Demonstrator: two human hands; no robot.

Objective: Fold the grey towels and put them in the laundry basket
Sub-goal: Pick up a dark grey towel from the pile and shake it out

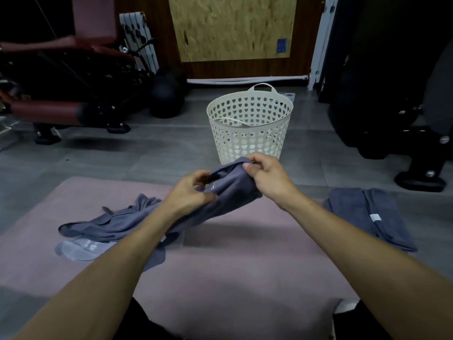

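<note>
Towel [230, 182] mid-frame, our left hand [188, 192] and right hand [267, 175] each pinch its top edge; tail drags on mat [245, 266] over a plastic bag [78, 249]. Risk: uneven corners, bag snagging. Basket [250, 133] upper centre; more towels [367, 214] right.
</note>
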